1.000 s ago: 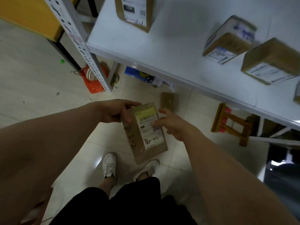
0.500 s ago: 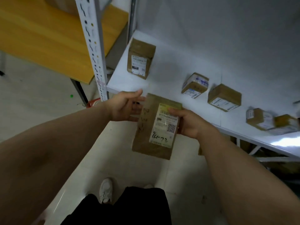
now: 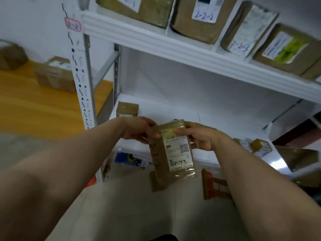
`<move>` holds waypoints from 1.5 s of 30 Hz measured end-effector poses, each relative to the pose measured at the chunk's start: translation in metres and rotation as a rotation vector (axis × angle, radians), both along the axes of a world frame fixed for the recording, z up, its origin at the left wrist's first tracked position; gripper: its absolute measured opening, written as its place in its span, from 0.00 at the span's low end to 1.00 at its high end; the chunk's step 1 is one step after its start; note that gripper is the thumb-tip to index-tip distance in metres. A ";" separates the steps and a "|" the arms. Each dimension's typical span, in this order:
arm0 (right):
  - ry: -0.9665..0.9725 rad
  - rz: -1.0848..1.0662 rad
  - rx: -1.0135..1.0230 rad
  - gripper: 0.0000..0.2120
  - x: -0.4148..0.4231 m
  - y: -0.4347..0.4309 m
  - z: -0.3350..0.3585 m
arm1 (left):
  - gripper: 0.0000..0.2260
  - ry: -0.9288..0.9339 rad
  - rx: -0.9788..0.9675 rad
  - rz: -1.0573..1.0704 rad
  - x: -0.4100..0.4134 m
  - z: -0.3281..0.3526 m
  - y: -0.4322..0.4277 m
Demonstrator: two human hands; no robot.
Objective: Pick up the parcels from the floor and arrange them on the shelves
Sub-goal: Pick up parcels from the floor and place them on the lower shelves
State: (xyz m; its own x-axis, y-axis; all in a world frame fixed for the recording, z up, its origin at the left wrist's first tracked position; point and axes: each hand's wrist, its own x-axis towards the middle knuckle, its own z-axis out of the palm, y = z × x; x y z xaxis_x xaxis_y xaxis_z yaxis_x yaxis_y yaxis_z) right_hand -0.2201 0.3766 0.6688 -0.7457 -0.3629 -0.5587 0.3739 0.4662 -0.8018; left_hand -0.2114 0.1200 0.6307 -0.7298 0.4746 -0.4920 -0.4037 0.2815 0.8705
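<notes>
Shelf [image 3: 165, 110] lay ahead; your L hand [image 3: 139, 129] & R hand [image 3: 201, 138] pinched parcel [image 3: 178, 150] top-only; slick, it might've slipped.

Both hands, left hand [image 3: 139, 129] and right hand [image 3: 199, 136], hold a brown parcel [image 3: 172, 152] before shelves [image 3: 173, 47].

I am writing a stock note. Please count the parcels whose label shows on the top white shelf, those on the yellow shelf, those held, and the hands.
Labelled parcels on the top white shelf: 4
Parcels on the yellow shelf: 2
Held parcel: 1
Hands: 2, left hand and right hand
Total: 9
</notes>
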 end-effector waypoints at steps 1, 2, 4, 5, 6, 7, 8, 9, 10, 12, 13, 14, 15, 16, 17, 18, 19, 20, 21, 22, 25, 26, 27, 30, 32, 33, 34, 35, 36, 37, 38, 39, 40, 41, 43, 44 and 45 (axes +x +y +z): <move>0.004 0.027 0.032 0.26 0.000 0.002 0.003 | 0.21 -0.024 0.013 0.014 0.002 -0.002 -0.001; 0.002 0.052 0.070 0.27 0.000 0.004 0.005 | 0.20 -0.055 0.035 0.041 0.005 -0.006 -0.002; -0.003 0.100 0.170 0.28 0.001 0.008 0.007 | 0.20 -0.124 0.116 0.104 0.012 -0.017 -0.006; -0.004 0.113 0.223 0.28 0.002 0.010 0.007 | 0.20 -0.155 0.163 0.136 0.016 -0.023 -0.009; -0.003 0.116 0.271 0.29 0.001 0.012 0.005 | 0.20 -0.181 0.206 0.174 0.020 -0.029 -0.012; -0.004 0.114 0.304 0.29 0.001 0.014 0.002 | 0.21 -0.203 0.242 0.211 0.024 -0.035 -0.015; -0.008 0.114 0.321 0.29 0.000 0.013 -0.001 | 0.21 -0.218 0.264 0.243 0.028 -0.041 -0.017; -0.012 0.116 0.325 0.29 -0.001 0.012 -0.005 | 0.21 -0.227 0.271 0.267 0.030 -0.047 -0.018; -0.011 0.121 0.330 0.28 -0.001 0.009 -0.010 | 0.21 -0.231 0.265 0.287 0.032 -0.051 -0.017; 0.020 0.133 0.383 0.25 -0.001 0.001 -0.023 | 0.21 -0.234 0.230 0.329 0.032 -0.059 -0.015; 0.049 0.143 0.421 0.23 -0.002 -0.003 -0.030 | 0.22 -0.232 0.203 0.350 0.031 -0.062 -0.013; 0.079 0.154 0.446 0.21 -0.005 -0.007 -0.036 | 0.22 -0.221 0.159 0.364 0.028 -0.065 -0.011; 0.106 0.161 0.453 0.20 -0.009 -0.010 -0.043 | 0.23 -0.195 0.088 0.369 0.024 -0.068 -0.009; 0.132 0.165 0.454 0.20 -0.017 -0.013 -0.049 | 0.23 -0.157 -0.001 0.369 0.018 -0.071 -0.008; 0.157 0.163 0.461 0.20 -0.024 -0.015 -0.053 | 0.23 -0.116 -0.089 0.377 0.013 -0.072 -0.006; 0.174 0.168 0.474 0.20 -0.035 -0.017 -0.058 | 0.23 -0.083 -0.152 0.404 0.005 -0.074 -0.005; 0.184 0.177 0.488 0.21 -0.047 -0.019 -0.062 | 0.24 -0.058 -0.183 0.441 -0.004 -0.075 -0.004; 0.188 0.182 0.497 0.21 -0.059 -0.021 -0.065 | 0.25 -0.039 -0.187 0.477 -0.011 -0.076 -0.004; 0.192 0.180 0.503 0.21 -0.072 -0.023 -0.068 | 0.25 -0.028 -0.176 0.513 -0.020 -0.075 -0.004; 0.204 0.176 0.503 0.21 -0.084 -0.024 -0.071 | 0.25 -0.025 -0.154 0.549 -0.029 -0.074 -0.004; 0.264 0.178 0.509 0.22 -0.122 -0.031 -0.076 | 0.20 -0.020 -0.096 0.662 -0.059 -0.068 -0.002; 0.297 0.192 0.523 0.22 -0.135 -0.033 -0.078 | 0.18 -0.004 -0.099 0.689 -0.070 -0.065 -0.001; 0.334 0.206 0.536 0.22 -0.147 -0.035 -0.080 | 0.17 0.010 -0.105 0.708 -0.082 -0.062 0.001; 0.423 0.237 0.564 0.20 -0.179 -0.039 -0.086 | 0.17 0.022 -0.116 0.742 -0.112 -0.058 0.005; 0.469 0.288 0.597 0.20 -0.198 -0.042 -0.092 | 0.18 -0.007 -0.103 0.756 -0.126 -0.060 0.006; 0.488 0.314 0.618 0.20 -0.205 -0.043 -0.097 | 0.18 -0.023 -0.105 0.760 -0.131 -0.062 0.007; 0.506 0.340 0.639 0.20 -0.212 -0.045 -0.102 | 0.19 -0.035 -0.119 0.760 -0.135 -0.064 0.008; 0.520 0.366 0.659 0.19 -0.218 -0.046 -0.107 | 0.20 -0.046 -0.135 0.759 -0.138 -0.067 0.009; 0.530 0.390 0.681 0.19 -0.223 -0.047 -0.113 | 0.21 -0.056 -0.141 0.761 -0.141 -0.069 0.011; 0.537 0.411 0.705 0.19 -0.227 -0.049 -0.119 | 0.22 -0.067 -0.133 0.768 -0.144 -0.072 0.012; 0.542 0.431 0.727 0.19 -0.231 -0.050 -0.125 | 0.23 -0.078 -0.115 0.776 -0.146 -0.075 0.014; 0.547 0.449 0.748 0.18 -0.235 -0.051 -0.131 | 0.23 -0.089 -0.095 0.784 -0.149 -0.078 0.015; 0.550 0.463 0.766 0.18 -0.238 -0.052 -0.136 | 0.23 -0.099 -0.077 0.793 -0.151 -0.081 0.015; 0.549 0.472 0.781 0.18 -0.240 -0.053 -0.142 | 0.23 -0.105 -0.061 0.801 -0.152 -0.084 0.015; 0.541 0.479 0.795 0.17 -0.244 -0.055 -0.151 | 0.22 -0.109 -0.056 0.806 -0.151 -0.091 0.015; 0.539 0.476 0.795 0.17 -0.245 -0.057 -0.156 | 0.21 -0.109 -0.074 0.802 -0.150 -0.093 0.015; 0.539 0.471 0.793 0.17 -0.246 -0.059 -0.161 | 0.20 -0.107 -0.096 0.790 -0.149 -0.096 0.014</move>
